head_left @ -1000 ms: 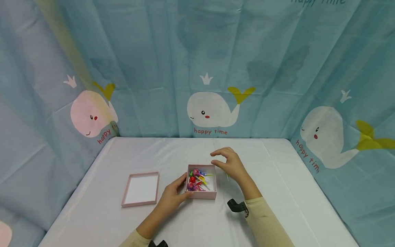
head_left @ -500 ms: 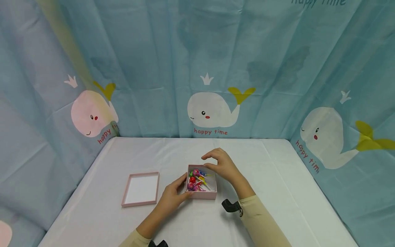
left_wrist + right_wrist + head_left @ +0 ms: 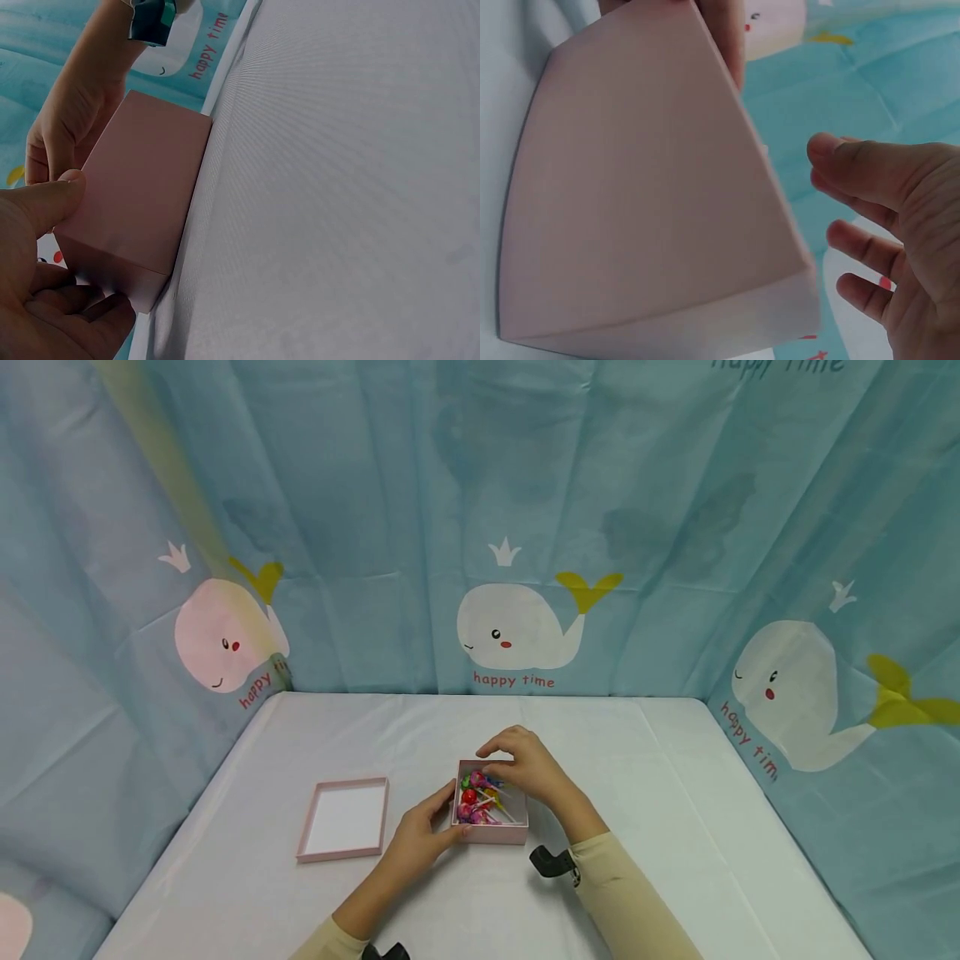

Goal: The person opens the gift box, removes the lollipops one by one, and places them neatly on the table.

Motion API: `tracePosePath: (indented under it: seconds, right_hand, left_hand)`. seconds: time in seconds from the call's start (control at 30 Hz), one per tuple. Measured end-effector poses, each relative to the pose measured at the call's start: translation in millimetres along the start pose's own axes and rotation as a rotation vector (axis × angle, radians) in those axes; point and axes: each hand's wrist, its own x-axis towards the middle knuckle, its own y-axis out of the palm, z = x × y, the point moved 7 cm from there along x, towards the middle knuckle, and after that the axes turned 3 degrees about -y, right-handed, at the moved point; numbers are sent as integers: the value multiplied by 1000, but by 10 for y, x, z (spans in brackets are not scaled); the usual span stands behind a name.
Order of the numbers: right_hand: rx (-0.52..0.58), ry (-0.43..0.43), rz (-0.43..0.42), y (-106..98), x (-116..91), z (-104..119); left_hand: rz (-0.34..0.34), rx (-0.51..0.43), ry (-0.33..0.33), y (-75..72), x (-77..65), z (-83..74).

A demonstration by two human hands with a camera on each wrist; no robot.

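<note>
A pink open-topped box (image 3: 491, 834) stands on the white table, with several wrapped lollipops (image 3: 480, 798) heaped in its left part, their sticks mostly toward the right. My left hand (image 3: 423, 827) grips the box's near left corner, thumb at the front rim and fingers along the left side; the left wrist view shows the thumb (image 3: 56, 199) over the edge. Over the back right part of the box is my right hand (image 3: 528, 768), its fingers relaxed and the thumb apart from the index finger. In the right wrist view, nothing shows between these fingers (image 3: 862, 251).
The pink box lid (image 3: 302, 839) lies inside up on the table to the left, showing its white inside. A blue curtain (image 3: 360, 568) printed with whales hangs behind the table and along both sides. Each wrist carries a black camera mount (image 3: 551, 862).
My right hand has moved left and slightly down, from beside the box's right rear corner to over its contents. The left hand and the box have stayed in place.
</note>
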Motion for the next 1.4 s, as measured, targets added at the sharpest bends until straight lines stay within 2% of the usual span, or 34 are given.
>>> tracePosePath:
  seconds: [0.17, 0.4, 0.57, 0.73, 1.1, 1.4]
  right_hand:
    - [-62, 12, 41, 97, 6, -28]
    - [-54, 27, 91, 211, -6, -43]
    - [-87, 28, 120, 288, -17, -70]
    - [-104, 5, 115, 319, -29, -65]
    - [-49, 33, 99, 350, -18, -127]
    - [-129, 24, 110, 363, -6, -88]
  left_hand:
    - [10, -15, 9, 2, -1, -7]
    - [26, -37, 7, 7, -1, -26]
    - [19, -28, 3, 5, -6, -30]
    - [32, -34, 14, 14, -7, -25]
    - [30, -21, 3, 0, -8, -27]
    - [30, -24, 4, 7, -11, -10]
